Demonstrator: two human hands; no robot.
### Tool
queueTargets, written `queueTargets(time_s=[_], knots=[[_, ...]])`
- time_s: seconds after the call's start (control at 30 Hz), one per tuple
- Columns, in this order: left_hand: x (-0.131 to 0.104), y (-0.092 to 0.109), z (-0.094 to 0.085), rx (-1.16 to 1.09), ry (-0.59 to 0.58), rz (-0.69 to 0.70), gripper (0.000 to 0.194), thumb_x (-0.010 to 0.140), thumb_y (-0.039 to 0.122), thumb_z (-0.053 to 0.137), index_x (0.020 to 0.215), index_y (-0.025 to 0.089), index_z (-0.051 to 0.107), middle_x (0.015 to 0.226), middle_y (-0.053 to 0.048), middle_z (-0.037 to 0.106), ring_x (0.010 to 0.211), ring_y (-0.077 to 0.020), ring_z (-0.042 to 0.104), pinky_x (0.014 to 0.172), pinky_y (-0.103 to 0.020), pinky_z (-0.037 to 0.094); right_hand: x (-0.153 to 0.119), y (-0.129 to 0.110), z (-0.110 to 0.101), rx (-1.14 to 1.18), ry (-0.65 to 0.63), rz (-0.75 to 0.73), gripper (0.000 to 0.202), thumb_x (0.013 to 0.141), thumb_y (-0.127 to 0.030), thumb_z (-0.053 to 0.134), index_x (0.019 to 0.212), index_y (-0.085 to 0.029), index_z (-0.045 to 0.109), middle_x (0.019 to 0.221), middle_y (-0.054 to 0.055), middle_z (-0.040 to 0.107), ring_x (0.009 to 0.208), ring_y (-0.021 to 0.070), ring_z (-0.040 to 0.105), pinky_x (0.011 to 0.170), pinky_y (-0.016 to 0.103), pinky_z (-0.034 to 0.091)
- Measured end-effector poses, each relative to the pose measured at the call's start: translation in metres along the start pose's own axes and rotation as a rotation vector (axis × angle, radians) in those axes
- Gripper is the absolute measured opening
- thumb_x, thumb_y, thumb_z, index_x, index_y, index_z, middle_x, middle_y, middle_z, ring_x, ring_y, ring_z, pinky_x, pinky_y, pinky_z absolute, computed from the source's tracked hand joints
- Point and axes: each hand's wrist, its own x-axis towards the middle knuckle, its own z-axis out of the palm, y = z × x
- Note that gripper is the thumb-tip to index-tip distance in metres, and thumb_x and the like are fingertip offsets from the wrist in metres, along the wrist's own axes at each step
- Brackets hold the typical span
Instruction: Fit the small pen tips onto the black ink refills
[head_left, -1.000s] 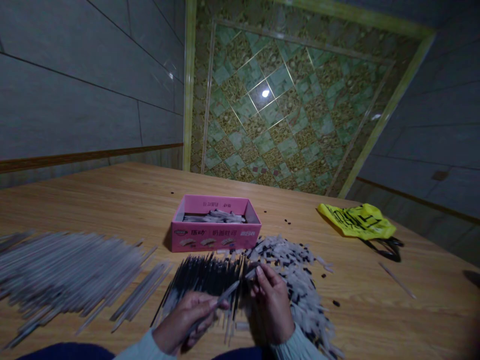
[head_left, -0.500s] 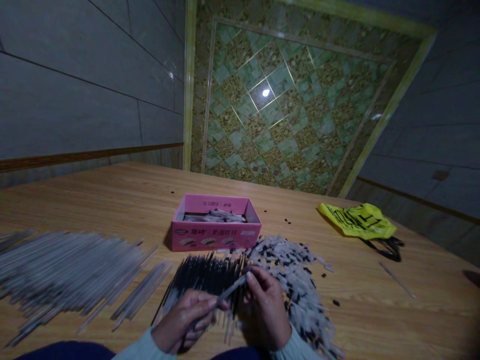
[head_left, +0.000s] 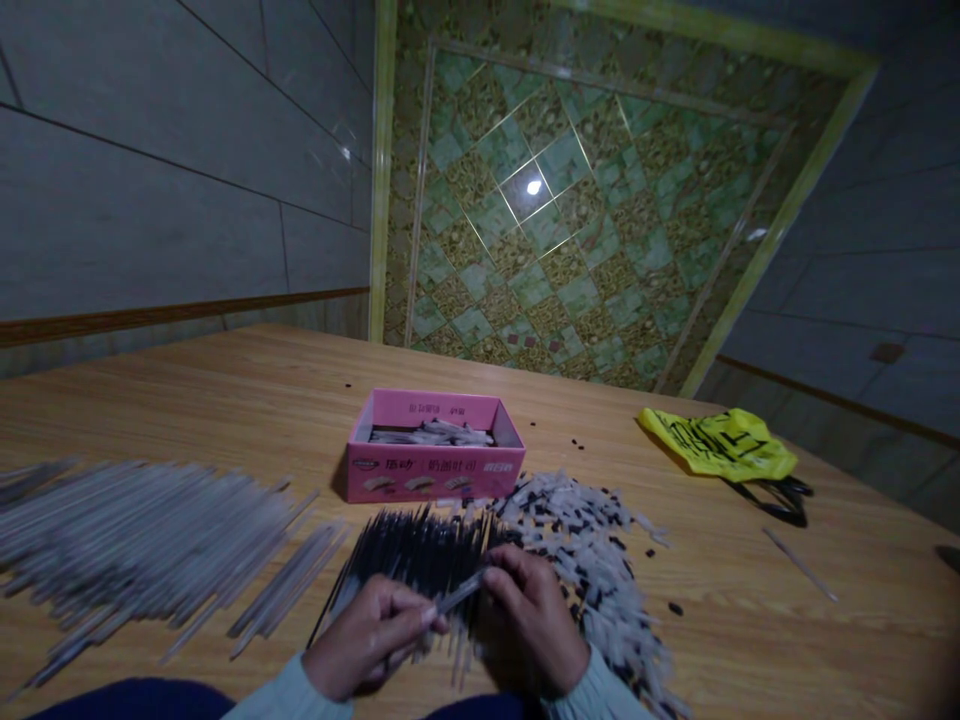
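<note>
Your left hand (head_left: pixel 371 637) and right hand (head_left: pixel 536 615) are both pinching one slim, straight, cloudy-grey stick (head_left: pixel 459 593), slanting up to the right between them, over those black sticks (head_left: pixel 416 545) on the worktop (head_left: pixel 247 385)!

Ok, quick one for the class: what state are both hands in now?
Left hand: closed, holding a thin stick.
Right hand: closed at the stick's far end; anything else inside is hidden.
</note>
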Motion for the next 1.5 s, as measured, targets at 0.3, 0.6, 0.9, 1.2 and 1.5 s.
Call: queueTargets(time_s=[0.3,0.6,0.9,1.2,1.5], knots=[[-0.001,-0.005,-0.004,0.003,-0.02,0.016,0.047,0.069,0.054,0.055,0.069,0.009,0.067,0.031,0.01,0.03,0.027,-0.0022,0.018,0.032,-0.02,0.01,-0.001,-0.008,0.004,-0.342,0.003,-0.157,0.039,0.088,-0.034,0.04,0.052,-0.019,0.04,0.053,-0.004,0.033,0.05,0.01,0.035,0.051,0.024,0.022],[-0.007,0.005,0.001,0.427,0.046,0.129,0.041,0.073,0.047,0.053,0.061,0.011,0.069,0.041,0.005,0.036,0.043,-0.0081,0.03,0.043,-0.023,0.019,-0.001,-0.008,-0.003,-0.127,-0.234,0.094,0.047,0.085,-0.049,0.037,0.05,-0.021,0.024,0.05,-0.007,0.018,0.047,0.0079,0.016,0.044,0.024,0.013],[-0.012,0.016,0.012,0.649,-0.005,0.237,0.036,0.08,0.028,0.045,0.045,0.018,0.046,0.048,0.005,0.024,0.047,-0.0102,0.03,0.048,-0.026,0.016,0.0,-0.005,-0.006,-0.043,-0.264,0.195,0.052,0.079,-0.057,0.042,0.046,-0.02,0.026,0.047,-0.007,0.018,0.045,0.007,0.015,0.043,0.025,0.011],[-0.013,0.005,0.014,0.697,0.083,0.387,0.029,0.079,0.03,0.048,0.061,0.021,0.068,0.05,-0.003,0.054,0.049,-0.0157,0.047,0.051,-0.026,0.026,0.001,0.011,-0.003,-0.006,-0.227,0.29,0.053,0.072,-0.059,0.049,0.04,-0.02,0.032,0.039,-0.009,0.022,0.039,0.0058,0.016,0.04,0.023,0.011],[-0.013,0.019,-0.022,0.907,0.826,0.384,0.035,0.086,0.03,0.033,0.096,0.021,0.066,0.093,-0.008,0.064,0.092,-0.0225,0.054,0.083,-0.032,0.037,0.021,-0.012,-0.015,0.209,0.294,0.192,0.043,0.074,-0.055,0.052,0.051,-0.019,0.044,0.042,-0.007,0.035,0.038,0.0078,0.027,0.038,0.022,0.02]])
